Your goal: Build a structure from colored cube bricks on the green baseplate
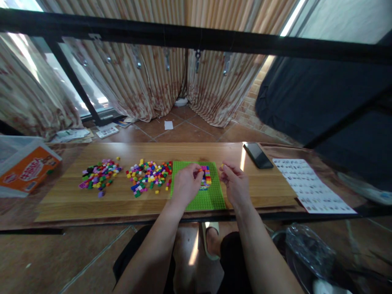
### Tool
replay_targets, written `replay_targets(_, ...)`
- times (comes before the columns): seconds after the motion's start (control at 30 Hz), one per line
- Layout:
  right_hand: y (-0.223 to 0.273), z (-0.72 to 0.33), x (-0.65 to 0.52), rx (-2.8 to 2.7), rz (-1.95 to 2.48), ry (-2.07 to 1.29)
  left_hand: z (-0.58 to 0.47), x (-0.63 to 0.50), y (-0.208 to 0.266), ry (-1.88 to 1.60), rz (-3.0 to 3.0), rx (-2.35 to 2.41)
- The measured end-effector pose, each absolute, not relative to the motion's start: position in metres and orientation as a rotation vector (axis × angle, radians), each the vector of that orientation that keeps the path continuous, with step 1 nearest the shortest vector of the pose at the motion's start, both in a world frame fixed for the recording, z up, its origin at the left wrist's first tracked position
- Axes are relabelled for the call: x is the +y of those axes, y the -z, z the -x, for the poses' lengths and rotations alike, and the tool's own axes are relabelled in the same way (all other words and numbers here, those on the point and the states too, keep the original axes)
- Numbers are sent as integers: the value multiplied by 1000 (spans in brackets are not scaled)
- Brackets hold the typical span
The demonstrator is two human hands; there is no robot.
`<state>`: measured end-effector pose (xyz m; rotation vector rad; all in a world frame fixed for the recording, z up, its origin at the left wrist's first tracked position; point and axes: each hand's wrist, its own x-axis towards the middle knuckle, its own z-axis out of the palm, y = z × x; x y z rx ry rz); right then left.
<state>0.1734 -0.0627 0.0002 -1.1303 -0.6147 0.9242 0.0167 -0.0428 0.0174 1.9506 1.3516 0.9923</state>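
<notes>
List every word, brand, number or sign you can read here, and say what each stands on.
Nothing can be quoted with certainty.
Orange label on the clear box: large white lettering, too blurred.
Printed sheet at right: rows of tiny marks, too small.
Booklet on the floor: dark print, too small.
Phone: dark screen, no text visible.
Green baseplate and brick build: no lettering I can make out.

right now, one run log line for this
left hand: at built bricks on baseplate | right hand: pinching yellow piece | brick piles: left of baseplate | phone: right of baseplate
</notes>
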Motion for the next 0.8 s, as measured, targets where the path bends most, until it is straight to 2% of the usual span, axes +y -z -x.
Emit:
replay_targets(0.23,6,-167,-57,-634,1186,-978,-25,-45,-20,-898,-2224,1466)
replay_targets(0.8,7,-163,-56,-641,1228,-1012,-22,-44,-21,-924,-2094,1414)
